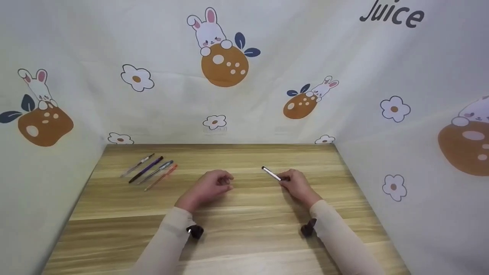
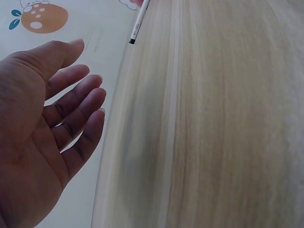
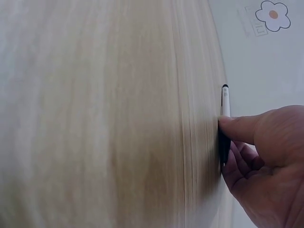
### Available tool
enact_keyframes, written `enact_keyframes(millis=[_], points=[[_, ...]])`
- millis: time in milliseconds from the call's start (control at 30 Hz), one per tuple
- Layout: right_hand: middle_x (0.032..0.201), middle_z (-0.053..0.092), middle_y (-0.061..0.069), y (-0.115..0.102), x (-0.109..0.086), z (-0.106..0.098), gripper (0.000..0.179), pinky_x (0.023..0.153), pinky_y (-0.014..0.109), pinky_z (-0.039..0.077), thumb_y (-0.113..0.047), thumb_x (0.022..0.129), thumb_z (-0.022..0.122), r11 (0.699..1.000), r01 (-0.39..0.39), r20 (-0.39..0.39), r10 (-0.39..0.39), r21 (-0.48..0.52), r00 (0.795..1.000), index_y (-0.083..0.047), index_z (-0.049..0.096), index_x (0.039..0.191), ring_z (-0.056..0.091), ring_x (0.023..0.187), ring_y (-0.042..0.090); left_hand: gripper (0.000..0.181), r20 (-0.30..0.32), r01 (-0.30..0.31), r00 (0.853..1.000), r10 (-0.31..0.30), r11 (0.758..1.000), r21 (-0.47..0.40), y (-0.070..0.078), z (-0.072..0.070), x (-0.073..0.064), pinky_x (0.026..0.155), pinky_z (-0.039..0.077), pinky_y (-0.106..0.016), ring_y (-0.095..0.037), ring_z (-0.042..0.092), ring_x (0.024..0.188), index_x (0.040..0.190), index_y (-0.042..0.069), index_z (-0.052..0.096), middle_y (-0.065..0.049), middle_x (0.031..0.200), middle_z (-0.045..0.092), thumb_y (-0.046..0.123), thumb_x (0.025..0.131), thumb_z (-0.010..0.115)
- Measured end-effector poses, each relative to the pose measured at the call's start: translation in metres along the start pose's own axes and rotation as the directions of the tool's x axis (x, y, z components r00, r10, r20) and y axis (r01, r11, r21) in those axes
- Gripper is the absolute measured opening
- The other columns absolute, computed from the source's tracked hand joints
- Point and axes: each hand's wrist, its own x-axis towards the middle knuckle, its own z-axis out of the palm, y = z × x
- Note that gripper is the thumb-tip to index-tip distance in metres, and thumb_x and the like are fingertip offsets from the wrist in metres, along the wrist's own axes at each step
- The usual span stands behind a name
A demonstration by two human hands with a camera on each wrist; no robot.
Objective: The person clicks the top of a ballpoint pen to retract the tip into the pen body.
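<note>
A white pen with black ends [image 1: 271,173] is pinched between the thumb and fingers of my right hand [image 1: 298,186], close to the wooden table. The right wrist view shows the thumb on the dark grip of this pen [image 3: 226,102]. To its left, my left hand [image 1: 210,186] hovers with loosely curved fingers and holds nothing; its palm and spread fingers show in the left wrist view. Further left lie several pens in a slanted row: a clear one [image 1: 137,165], a dark purple one [image 1: 146,169], a blue-grey one [image 1: 155,172] and an orange one [image 1: 161,178].
The wood-grain table [image 1: 237,236] meets a pale cloth [image 1: 164,107] printed with rabbits, oranges and flowers at the back and both sides. A small black device [image 1: 195,231] sits at the left wrist, another black device [image 1: 308,228] at the right.
</note>
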Motion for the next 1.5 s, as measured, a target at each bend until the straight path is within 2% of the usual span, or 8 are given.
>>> enact_keyframes(millis=[267,500,733,900,1267,1500], points=[[0.107,0.08,0.01,-0.003,-0.001,0.0,0.024,0.094,0.048,0.059,0.01,0.095,0.077,1.0,-0.025,-0.009,0.025,-0.002,1.0,-0.002,0.085,0.115,0.072,0.104,0.028,0.028,-0.008,-0.011,1.0,0.011,1.0,0.007,0.001,-0.001,-0.001,0.094,0.059,-0.045,-0.019,0.068,0.101,0.128,-0.001,0.075,-0.003,0.109,0.073,0.012,0.104,0.077],[0.106,0.08,0.011,-0.012,-0.002,-0.001,0.023,0.094,0.046,0.058,0.009,0.093,0.079,1.0,0.013,-0.022,-0.013,0.001,1.0,-0.001,0.085,0.113,0.072,0.103,0.028,0.026,-0.033,0.007,0.999,-0.007,1.0,-0.012,-0.001,-0.001,0.001,0.093,0.058,-0.043,-0.018,0.067,0.1,0.127,0.0,0.075,-0.003,0.108,0.072,0.01,0.103,0.078],[0.1,0.076,0.008,-0.039,-0.002,-0.001,0.023,0.086,0.037,0.056,0.008,0.093,0.081,0.999,0.028,-0.014,-0.027,0.026,1.0,-0.003,0.086,0.113,0.067,0.094,0.021,0.024,-0.079,-0.007,0.997,0.005,1.0,-0.021,0.0,-0.005,0.003,0.092,0.059,-0.043,-0.019,0.068,0.098,0.124,-0.002,0.075,-0.003,0.106,0.072,0.006,0.101,0.078],[0.094,0.072,0.005,-0.061,-0.003,-0.002,0.022,0.079,0.031,0.054,0.008,0.094,0.08,0.997,0.049,0.015,-0.05,0.055,0.999,-0.003,0.086,0.113,0.062,0.088,0.016,0.024,-0.109,0.018,0.994,-0.022,0.999,-0.03,0.0,-0.005,0.003,0.093,0.059,-0.045,-0.02,0.068,0.1,0.124,0.0,0.075,-0.002,0.108,0.071,0.007,0.101,0.077],[0.093,0.071,0.001,-0.093,-0.006,-0.001,0.023,0.076,0.029,0.056,0.007,0.095,0.08,0.994,0.101,0.063,-0.103,0.036,0.993,-0.005,0.086,0.114,0.063,0.086,0.014,0.024,-0.145,0.043,0.988,-0.05,0.998,-0.055,0.002,-0.005,0.002,0.097,0.06,-0.047,-0.022,0.07,0.104,0.126,0.0,0.074,-0.004,0.11,0.073,0.006,0.102,0.076],[0.094,0.07,0.002,-0.107,-0.008,0.002,0.025,0.077,0.029,0.058,0.009,0.095,0.08,0.991,0.128,0.097,-0.13,0.025,0.987,-0.004,0.086,0.116,0.065,0.087,0.014,0.026,-0.163,0.034,0.986,-0.045,0.997,-0.072,0.004,-0.006,0.003,0.097,0.06,-0.047,-0.022,0.07,0.106,0.127,0.002,0.074,-0.006,0.113,0.072,0.009,0.102,0.078]])
